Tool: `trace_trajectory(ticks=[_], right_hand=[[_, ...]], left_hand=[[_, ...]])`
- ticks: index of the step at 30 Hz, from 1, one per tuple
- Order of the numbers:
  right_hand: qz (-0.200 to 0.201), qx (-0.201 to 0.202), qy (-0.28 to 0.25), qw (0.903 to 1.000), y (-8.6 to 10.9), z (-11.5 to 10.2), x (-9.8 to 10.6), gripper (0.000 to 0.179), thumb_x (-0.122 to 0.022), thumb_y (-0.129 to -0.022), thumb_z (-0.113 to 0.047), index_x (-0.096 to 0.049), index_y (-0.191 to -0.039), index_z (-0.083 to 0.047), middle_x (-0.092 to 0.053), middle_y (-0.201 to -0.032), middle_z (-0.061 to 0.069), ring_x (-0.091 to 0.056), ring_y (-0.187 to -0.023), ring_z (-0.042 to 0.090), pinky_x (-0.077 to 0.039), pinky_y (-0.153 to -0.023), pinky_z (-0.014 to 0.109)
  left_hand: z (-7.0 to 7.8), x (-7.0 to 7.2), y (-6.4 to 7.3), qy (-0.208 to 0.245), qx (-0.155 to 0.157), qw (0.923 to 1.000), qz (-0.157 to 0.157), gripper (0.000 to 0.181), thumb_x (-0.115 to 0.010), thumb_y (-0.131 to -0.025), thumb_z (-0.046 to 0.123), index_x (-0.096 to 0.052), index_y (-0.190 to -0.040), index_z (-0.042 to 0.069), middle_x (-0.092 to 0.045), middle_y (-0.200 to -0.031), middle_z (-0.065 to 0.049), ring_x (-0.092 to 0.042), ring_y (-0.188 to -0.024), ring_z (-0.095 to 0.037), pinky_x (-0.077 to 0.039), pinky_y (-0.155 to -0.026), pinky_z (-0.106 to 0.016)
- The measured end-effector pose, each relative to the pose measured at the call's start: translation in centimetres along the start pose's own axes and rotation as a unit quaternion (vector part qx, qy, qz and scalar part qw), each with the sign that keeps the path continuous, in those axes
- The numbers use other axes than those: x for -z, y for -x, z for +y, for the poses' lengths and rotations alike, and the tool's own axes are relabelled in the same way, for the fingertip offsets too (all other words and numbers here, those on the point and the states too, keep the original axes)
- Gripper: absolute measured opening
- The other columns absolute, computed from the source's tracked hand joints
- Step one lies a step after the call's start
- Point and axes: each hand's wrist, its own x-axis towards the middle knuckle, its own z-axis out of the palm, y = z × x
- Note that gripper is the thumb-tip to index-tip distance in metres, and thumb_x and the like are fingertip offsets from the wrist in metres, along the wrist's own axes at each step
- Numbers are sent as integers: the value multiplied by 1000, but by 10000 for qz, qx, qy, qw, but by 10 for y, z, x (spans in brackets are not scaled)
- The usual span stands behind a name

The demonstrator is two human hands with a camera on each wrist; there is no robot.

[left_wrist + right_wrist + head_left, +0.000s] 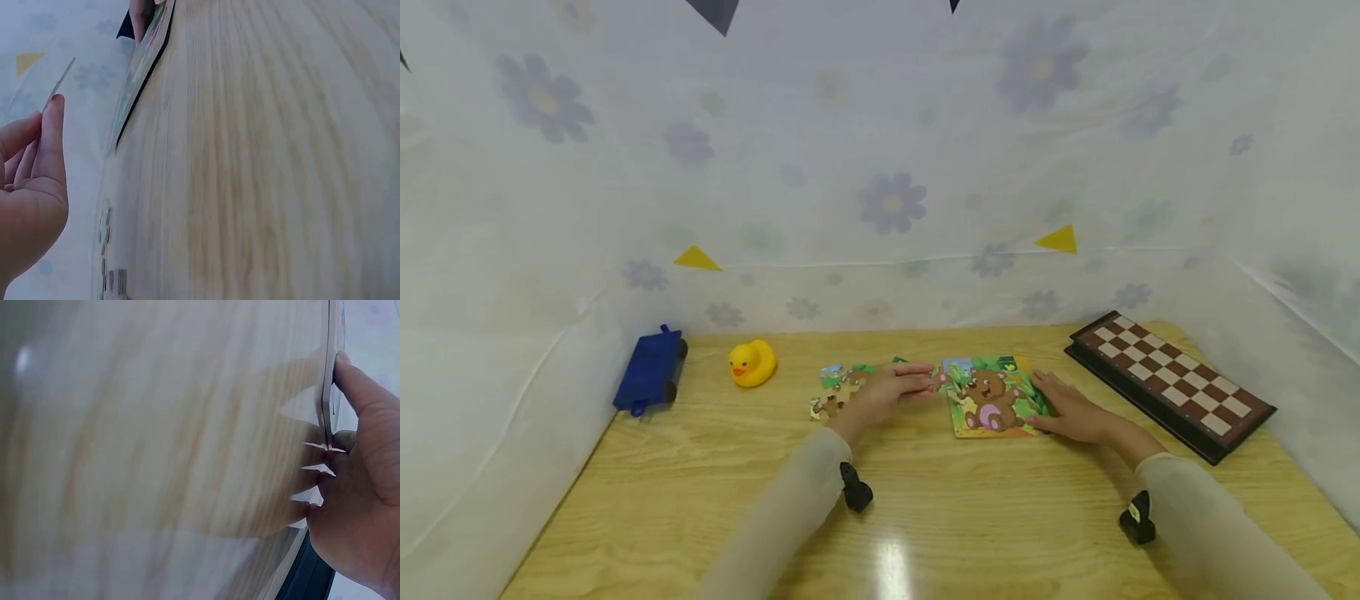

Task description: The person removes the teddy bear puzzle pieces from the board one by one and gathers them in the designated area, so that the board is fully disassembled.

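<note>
My left hand point(891, 392) is just left of the puzzle board, pinching a thin puzzle piece point(59, 84) between thumb and fingertips. In the left wrist view the piece shows edge-on, raised off the table. The puzzle board point(992, 404), with a brown bear picture, lies flat on the table. At its right side rests my right hand point(1075, 414), fingers spread along the right edge and thumb at the near corner. The right wrist view shows the thumb touching the board's edge. Loose puzzle pieces point(830, 407) lie left of the board, partly hidden behind my left hand.
A folding chessboard point(1172, 375) lies at an angle to the right of my right hand. Toward the back left are a yellow rubber duck point(752, 363) and a blue toy cart point(651, 371). A flowered white sheet point(820, 192) encloses the wooden table point(985, 517) behind and at the sides.
</note>
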Motion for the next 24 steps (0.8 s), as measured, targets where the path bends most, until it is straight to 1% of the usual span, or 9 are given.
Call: trace_trajectory(ticks=[3,7,11,13,14,16,19,22,24], right_hand=[[4,5,19,10000,-1,1,1,87,-60,-92,-41,-15,-147,10,-7,-151,34,-1,-136,53,-1,-104,71],[2,21,42,10000,-3,3,1,88,-60,-92,-41,-15,-147,10,-7,-151,33,-1,-137,52,-1,-104,72],[-18,28,4,10000,-4,2,0,87,-60,-92,-40,-14,-147,10,-6,-151,33,0,-137,52,0,-103,72],[-16,23,-12,10000,-4,1,0,87,-60,-92,-39,-14,-147,10,-6,-151,33,0,-137,52,0,-103,72],[-15,21,-16,10000,-3,1,0,87,-60,-92,-39,-14,-147,10,-6,-151,33,0,-137,52,0,-103,72],[-26,14,-10,10000,-3,1,0,87,-60,-92,-39,-14,-147,10,-6,-151,33,0,-137,52,0,-104,71],[-35,0,-21,10000,-2,1,0,87,-60,-92,-40,-14,-147,10,-6,-151,33,1,-137,52,0,-104,71],[-58,-7,-51,10000,-2,2,-1,87,-59,-93,-40,-13,-147,9,-5,-151,33,1,-137,52,1,-104,71],[-75,-33,-74,9999,-1,3,-2,87,-59,-93,-41,-12,-148,9,-4,-152,32,2,-137,51,1,-105,70]], left_hand=[[4,12,8,-340,42,9994,29,38,-56,-94,1,-54,-131,-3,-57,-127,-18,-65,-101,-18,-45,-99,-40],[5,25,17,-737,142,9967,311,35,-60,-92,3,-58,-127,-1,-61,-122,-15,-66,-96,-17,-50,-94,-37],[4,38,23,-1293,253,9899,532,33,-62,-91,7,-61,-124,1,-65,-113,-11,-68,-90,-14,-55,-81,-29],[4,43,25,-1592,300,9845,679,32,-64,-91,11,-63,-122,3,-68,-106,-9,-68,-87,-14,-54,-70,-23],[4,45,26,-1680,296,9825,750,31,-65,-90,11,-64,-120,3,-69,-103,-9,-69,-86,-14,-54,-67,-22],[4,48,27,-1770,297,9797,890,29,-65,-90,10,-65,-118,2,-71,-98,-9,-69,-84,-14,-53,-65,-21],[3,50,28,-1724,313,9791,1035,25,-64,-90,5,-66,-114,-1,-71,-94,-9,-70,-81,-14,-56,-68,-22],[1,51,29,-1752,375,9772,1138,23,-62,-90,3,-66,-112,-1,-71,-93,-9,-69,-76,-11,-54,-59,-22],[1,51,29,-1765,424,9758,1220,22,-63,-90,4,-67,-111,0,-71,-93,-9,-68,-74,-10,-52,-57,-21]])
